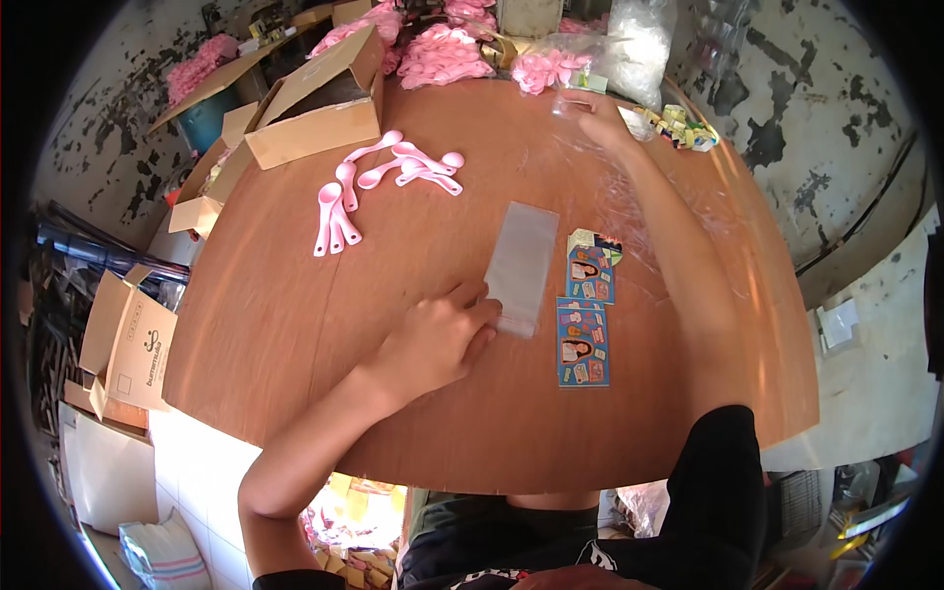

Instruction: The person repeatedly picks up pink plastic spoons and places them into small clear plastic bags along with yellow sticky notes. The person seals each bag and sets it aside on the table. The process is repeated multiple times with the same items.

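My left hand [442, 334] rests on the brown table with curled fingers pinching the near left edge of a flat clear plastic sleeve [525, 256]. Stretched to the far right, my right hand [602, 120] has its thumb and fingers on clear plastic at the near side of a bag holding pink pieces [549, 71]; the exact grip is small to see. Two blue printed cards [583, 344] lie right of the sleeve, the farther one in a small stack with a yellow-green end. Pink plastic spoons [330, 205] lie in loose groups at the left.
An open cardboard box [315, 108] stands on the far left of the table. Heaps of pink spoons [444, 55] and a large clear bag [637, 54] line the back edge. Folded printed cards [683, 130] lie at far right. Another carton [128, 339] stands beyond the left edge.
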Demonstrator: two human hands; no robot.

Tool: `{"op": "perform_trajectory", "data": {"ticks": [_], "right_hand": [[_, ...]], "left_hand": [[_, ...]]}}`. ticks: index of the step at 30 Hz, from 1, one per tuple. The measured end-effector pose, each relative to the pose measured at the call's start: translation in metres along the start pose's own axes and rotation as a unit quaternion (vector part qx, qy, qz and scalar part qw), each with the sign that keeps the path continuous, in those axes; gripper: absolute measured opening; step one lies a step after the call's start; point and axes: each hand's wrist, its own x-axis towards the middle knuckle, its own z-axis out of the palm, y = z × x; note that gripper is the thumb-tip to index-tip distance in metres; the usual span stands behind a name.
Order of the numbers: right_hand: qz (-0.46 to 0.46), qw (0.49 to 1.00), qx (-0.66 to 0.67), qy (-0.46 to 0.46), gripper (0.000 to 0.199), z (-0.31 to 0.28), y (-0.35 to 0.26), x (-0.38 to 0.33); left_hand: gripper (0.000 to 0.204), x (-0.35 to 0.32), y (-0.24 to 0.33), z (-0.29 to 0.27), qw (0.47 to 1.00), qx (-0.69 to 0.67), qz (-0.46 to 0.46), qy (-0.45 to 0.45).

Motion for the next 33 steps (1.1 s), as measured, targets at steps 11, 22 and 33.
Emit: {"op": "perform_trajectory", "data": {"ticks": [11,22,33], "right_hand": [[0.086,0.935,0.309,-0.152,0.028,0.029,-0.207,-0.255],[-0.214,0.919,-0.293,-0.156,0.064,0.013,-0.180,-0.371],[-0.192,0.912,-0.261,-0.251,0.054,-0.018,-0.170,-0.470]], "left_hand": [[0.068,-0.023,0.041,-0.023,0.731,-0.660,-0.156,0.072],[0.024,-0.073,0.084,-0.001,0.566,-0.748,-0.198,0.283],[0.031,-0.087,0.075,0.008,0.588,-0.725,-0.182,0.307]]}}
